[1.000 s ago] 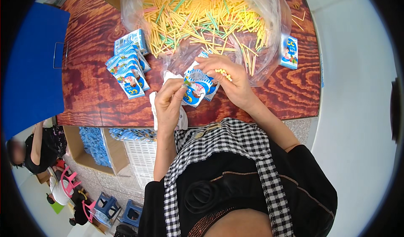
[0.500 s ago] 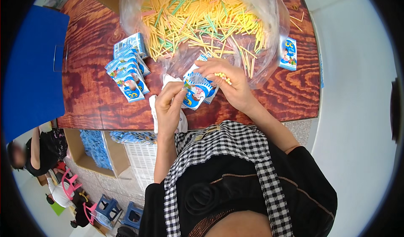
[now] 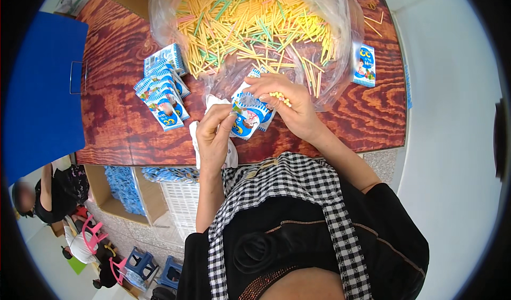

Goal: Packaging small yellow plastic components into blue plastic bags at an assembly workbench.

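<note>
The left hand (image 3: 214, 135) pinches the lower edge of a small blue-and-white packet (image 3: 246, 120) between thumb and fingers, and a crumpled white sheet (image 3: 198, 140) lies under its palm. The right hand (image 3: 290, 105), just at 2 o'clock of the left, closes on a little bunch of yellow sticks (image 3: 280, 96) whose ends show at its fingertips, and its fingers rest on the top of the same packet. The packet sits between the 2 hands, near the front edge of the desk (image 3: 117, 113), tilted, with a cartoon picture on its face; more such packets seem stacked beneath it, though I cannot tell how many.

At 12 o'clock of the hands a large clear plastic bag (image 3: 330, 81) lies open, holding a heap of thin sticks (image 3: 250, 23), mostly yellow with some green and pink among them. At 10 o'clock a fanned pile of packets (image 3: 162, 95) of the same kind lies flat. At 2 o'clock, beyond the bag, 1 single packet (image 3: 364, 66) lies alone.

The desk is dark red-brown wood grain. A blue board (image 3: 42, 92) with a metal handle covers its 9 o'clock side. Below the front edge stands a white slatted crate (image 3: 183, 201). At 7 o'clock, on the floor, small blue stools (image 3: 141, 265) and another person (image 3: 58, 193) show.
</note>
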The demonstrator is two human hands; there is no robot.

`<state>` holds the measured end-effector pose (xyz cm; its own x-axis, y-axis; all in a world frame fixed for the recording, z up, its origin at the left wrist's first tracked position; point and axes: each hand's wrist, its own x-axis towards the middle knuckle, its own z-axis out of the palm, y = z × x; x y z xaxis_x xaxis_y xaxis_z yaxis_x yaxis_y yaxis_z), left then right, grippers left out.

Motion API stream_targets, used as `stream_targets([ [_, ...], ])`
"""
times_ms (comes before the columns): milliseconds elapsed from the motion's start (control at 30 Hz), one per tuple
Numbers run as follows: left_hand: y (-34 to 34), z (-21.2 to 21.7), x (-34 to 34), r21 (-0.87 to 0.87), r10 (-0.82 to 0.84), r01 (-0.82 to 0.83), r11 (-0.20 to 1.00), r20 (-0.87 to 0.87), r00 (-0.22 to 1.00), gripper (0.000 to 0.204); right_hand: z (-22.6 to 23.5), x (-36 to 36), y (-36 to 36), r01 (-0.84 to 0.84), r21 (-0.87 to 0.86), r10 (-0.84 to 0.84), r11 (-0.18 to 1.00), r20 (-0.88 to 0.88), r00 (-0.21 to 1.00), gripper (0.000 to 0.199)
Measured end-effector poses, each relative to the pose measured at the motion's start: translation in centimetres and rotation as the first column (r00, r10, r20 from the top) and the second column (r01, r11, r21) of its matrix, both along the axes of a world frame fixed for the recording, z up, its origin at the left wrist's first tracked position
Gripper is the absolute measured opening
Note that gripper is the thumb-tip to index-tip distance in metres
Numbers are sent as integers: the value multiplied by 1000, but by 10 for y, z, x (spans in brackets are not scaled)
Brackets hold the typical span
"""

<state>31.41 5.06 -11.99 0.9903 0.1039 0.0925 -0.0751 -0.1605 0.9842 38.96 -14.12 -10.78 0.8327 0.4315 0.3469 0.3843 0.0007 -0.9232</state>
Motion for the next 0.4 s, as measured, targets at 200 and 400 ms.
stream_targets([
  [200,0,0,1,-13,3,-3,1000,-7,1000,12,2,0,0,-1,-15,1,1000,-5,1000,14],
  [400,-1,0,1,-13,0,0,1000,-10,1000,12,-4,1,0,20,19,-21,1000,39,999,14],
])
